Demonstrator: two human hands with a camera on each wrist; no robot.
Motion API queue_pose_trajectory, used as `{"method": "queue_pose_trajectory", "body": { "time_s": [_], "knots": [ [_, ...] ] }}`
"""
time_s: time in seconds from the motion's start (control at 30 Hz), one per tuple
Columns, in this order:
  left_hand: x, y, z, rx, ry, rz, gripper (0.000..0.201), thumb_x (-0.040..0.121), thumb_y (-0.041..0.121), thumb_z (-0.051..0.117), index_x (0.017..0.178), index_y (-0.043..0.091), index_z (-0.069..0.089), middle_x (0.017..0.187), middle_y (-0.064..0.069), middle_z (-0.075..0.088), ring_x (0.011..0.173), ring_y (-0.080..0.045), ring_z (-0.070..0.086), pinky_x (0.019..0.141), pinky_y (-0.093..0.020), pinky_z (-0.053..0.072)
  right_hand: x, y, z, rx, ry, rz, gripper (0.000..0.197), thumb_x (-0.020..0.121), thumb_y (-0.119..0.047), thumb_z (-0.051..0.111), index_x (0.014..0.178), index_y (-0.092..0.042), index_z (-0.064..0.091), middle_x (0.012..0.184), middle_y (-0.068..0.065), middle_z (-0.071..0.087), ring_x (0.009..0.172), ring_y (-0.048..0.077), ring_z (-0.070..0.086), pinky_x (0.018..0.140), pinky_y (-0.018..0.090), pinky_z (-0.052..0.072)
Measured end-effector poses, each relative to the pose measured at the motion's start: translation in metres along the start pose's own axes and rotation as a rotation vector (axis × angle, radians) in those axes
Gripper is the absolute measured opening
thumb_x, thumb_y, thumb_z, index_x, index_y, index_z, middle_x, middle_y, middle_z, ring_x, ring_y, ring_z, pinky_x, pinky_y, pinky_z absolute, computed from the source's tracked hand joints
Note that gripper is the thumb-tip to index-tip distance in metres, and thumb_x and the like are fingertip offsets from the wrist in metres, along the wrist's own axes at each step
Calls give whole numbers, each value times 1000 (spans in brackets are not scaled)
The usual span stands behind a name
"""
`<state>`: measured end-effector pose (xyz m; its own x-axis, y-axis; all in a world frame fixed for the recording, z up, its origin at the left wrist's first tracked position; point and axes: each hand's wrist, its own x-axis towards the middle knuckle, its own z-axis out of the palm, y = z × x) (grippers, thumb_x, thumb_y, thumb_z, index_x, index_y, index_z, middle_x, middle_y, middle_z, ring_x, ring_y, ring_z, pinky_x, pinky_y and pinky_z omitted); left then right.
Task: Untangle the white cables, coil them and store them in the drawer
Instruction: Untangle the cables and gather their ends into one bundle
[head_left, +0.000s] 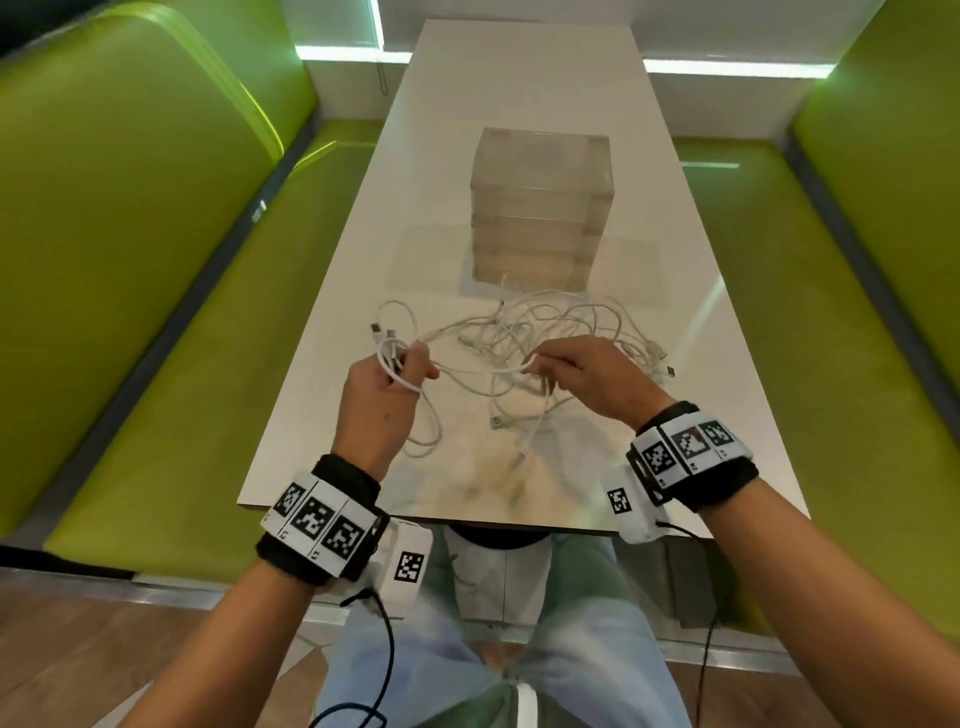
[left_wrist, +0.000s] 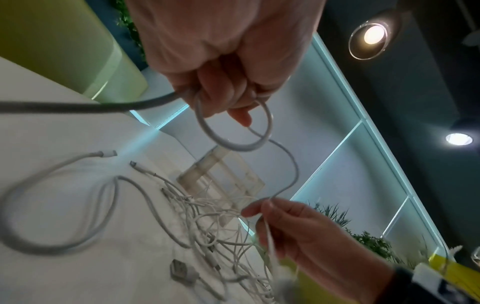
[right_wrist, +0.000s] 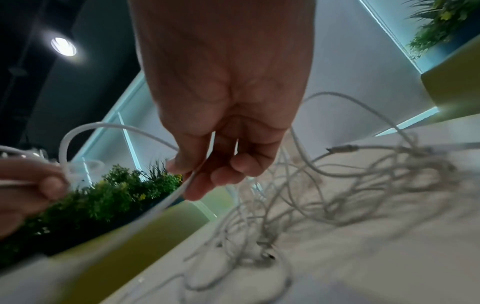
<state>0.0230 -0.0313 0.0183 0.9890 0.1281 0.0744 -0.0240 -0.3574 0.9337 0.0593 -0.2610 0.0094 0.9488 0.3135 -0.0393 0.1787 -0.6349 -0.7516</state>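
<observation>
A tangle of white cables (head_left: 550, 332) lies on the white table (head_left: 519, 104) in front of a clear drawer unit (head_left: 540, 208). My left hand (head_left: 387, 384) grips a small coil of one white cable (left_wrist: 233, 131), held above the table. From the coil the same cable (head_left: 483, 370) runs right to my right hand (head_left: 566, 366), which pinches it between thumb and fingers (right_wrist: 192, 179). Below the hands, loose loops and a plug (head_left: 497, 422) rest on the table. The drawers look closed.
Green padded benches (head_left: 156, 260) flank the table on both sides. The table's near edge (head_left: 426, 512) is just behind my wrists. Two cable plugs (head_left: 662, 358) lie at the right of the tangle. Planters with greenery (right_wrist: 109, 197) stand behind the benches.
</observation>
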Motion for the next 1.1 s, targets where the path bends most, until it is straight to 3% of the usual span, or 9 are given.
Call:
{"method": "queue_pose_trajectory", "body": {
  "time_s": [0.17,0.3,0.4,0.47,0.57,0.7,0.8,0.9,1.1],
  "knots": [
    [-9,5,6,-47,-183,-8,30,93,30,57,75,7,67,59,11,53,48,2,43,52,-13,33,-19,-24,-8,198,-152,27,30,87,-16,63,116,-23,59,67,2,70,58,7,57,64,17,45],
    [-19,18,5,63,-597,9,27,93,24,57,78,6,71,67,19,65,61,9,56,59,-7,37,-29,-37,-14,277,-244,-33,63,89,-14,60,141,-39,35,73,11,70,58,12,53,62,16,44],
    [-25,22,5,150,-796,46,24,92,25,59,78,10,73,69,18,66,65,8,57,62,-6,37,-29,-44,-9,247,-331,-94,42,90,-10,59,129,-24,57,65,0,68,57,11,55,58,15,41],
    [-26,22,4,122,-781,20,22,90,25,63,81,7,71,58,18,59,55,5,50,57,-10,35,-29,-45,-8,252,-302,-93,16,89,-11,62,102,-11,71,64,-3,67,56,8,57,59,17,43],
    [-23,20,-5,-66,-637,-58,18,86,19,66,99,5,67,55,14,55,50,3,46,52,-12,35,-31,-40,-8,189,-282,-70,14,89,-17,62,84,-8,72,62,4,68,56,6,56,59,13,42],
    [-13,8,-21,-513,-437,-167,26,90,26,56,112,13,60,60,5,29,46,-5,26,44,-19,26,-42,-31,4,204,-410,-27,13,88,-14,64,86,-5,72,67,11,70,56,11,57,58,13,43],
    [-9,8,-24,-743,-361,-245,19,96,21,42,103,9,56,60,6,32,47,-5,25,46,-19,22,-50,-28,21,151,-437,-8,13,89,-9,60,91,-7,73,72,5,71,62,14,63,62,19,48],
    [-11,11,-22,-806,-359,-249,19,97,18,37,93,10,55,63,5,41,50,-7,29,48,-19,27,-60,-27,41,33,-481,-37,20,86,-7,62,104,-14,68,80,-3,70,72,7,63,69,17,47],
    [-11,14,-23,-824,-330,-148,27,100,19,35,84,13,55,63,7,48,51,-6,33,49,-17,31,-79,-17,72,-101,-589,20,45,83,-6,63,122,-18,45,102,2,71,88,15,66,82,31,54]
  ]
}}
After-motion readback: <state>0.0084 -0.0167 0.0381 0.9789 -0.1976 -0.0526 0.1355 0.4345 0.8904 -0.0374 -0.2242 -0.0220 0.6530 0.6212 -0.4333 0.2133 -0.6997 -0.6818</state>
